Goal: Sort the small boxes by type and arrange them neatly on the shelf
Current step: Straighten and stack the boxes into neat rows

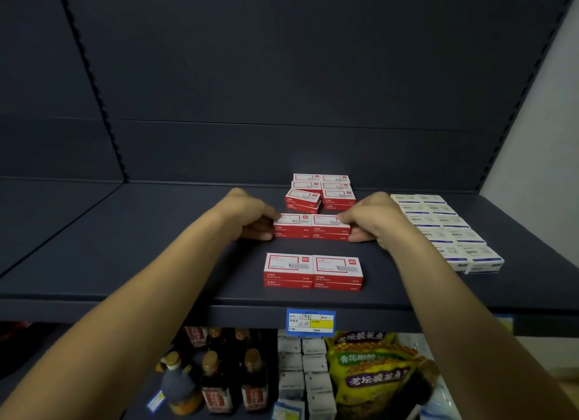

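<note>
On the dark shelf (156,263) a middle block of red-and-white small boxes (311,226) stands two wide and two high. My left hand (247,219) grips its left end and my right hand (371,220) grips its right end. A similar red block (313,270) stands nearer the front edge. More red boxes (322,190) are stacked at the back, the front left ones lying slightly askew. White boxes with blue print (445,228) lie in two rows at the right.
A blue and yellow price tag (310,322) hangs on the shelf's front edge. Below stand dark sauce bottles (216,379), white boxes (305,375) and yellow snack bags (372,366). A pale wall (539,121) borders the shelf at right.
</note>
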{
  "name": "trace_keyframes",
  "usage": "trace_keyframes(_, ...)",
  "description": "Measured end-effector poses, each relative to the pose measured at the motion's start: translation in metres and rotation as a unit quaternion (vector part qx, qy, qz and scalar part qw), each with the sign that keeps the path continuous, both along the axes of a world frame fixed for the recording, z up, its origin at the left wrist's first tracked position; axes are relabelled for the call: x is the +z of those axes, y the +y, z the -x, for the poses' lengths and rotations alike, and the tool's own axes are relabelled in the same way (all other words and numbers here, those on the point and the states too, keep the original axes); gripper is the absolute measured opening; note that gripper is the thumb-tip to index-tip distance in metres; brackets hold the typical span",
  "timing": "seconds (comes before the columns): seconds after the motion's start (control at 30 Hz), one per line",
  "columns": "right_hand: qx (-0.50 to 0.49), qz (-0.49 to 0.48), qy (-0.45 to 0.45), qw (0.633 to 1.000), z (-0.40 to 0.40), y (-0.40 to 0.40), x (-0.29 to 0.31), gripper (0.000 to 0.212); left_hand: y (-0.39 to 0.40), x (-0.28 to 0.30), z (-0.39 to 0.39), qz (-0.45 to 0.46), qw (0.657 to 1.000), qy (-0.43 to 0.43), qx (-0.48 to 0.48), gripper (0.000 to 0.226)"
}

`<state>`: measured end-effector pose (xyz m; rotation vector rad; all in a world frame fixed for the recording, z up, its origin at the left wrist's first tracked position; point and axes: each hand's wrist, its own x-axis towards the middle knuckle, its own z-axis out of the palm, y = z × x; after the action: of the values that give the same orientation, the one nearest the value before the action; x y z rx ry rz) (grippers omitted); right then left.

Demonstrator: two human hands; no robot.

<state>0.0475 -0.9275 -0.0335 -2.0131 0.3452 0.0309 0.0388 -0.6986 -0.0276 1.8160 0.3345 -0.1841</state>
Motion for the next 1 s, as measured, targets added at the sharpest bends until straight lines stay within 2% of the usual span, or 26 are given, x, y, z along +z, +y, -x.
trace_keyframes(0.37, 0.071, -0.035, 0.055, 0.995, 0.030, -0.006, 0.015, 0.021, 0.008, 0.004, 0.022, 0.001, 0.998, 0.028, -0.048, 0.016)
trace_keyframes(0.53, 0.082, -0.048, 0.069, 0.993, 0.038, -0.008, 0.015, 0.026, 0.012, 0.000, 0.025, 0.006, 0.997, 0.038, -0.072, 0.025)
trace_keyframes(1.0, 0.103, -0.042, 0.082, 0.990, 0.045, -0.012, 0.015, 0.029, 0.018, 0.002, 0.030, -0.005, 0.992, 0.052, -0.115, 0.024)
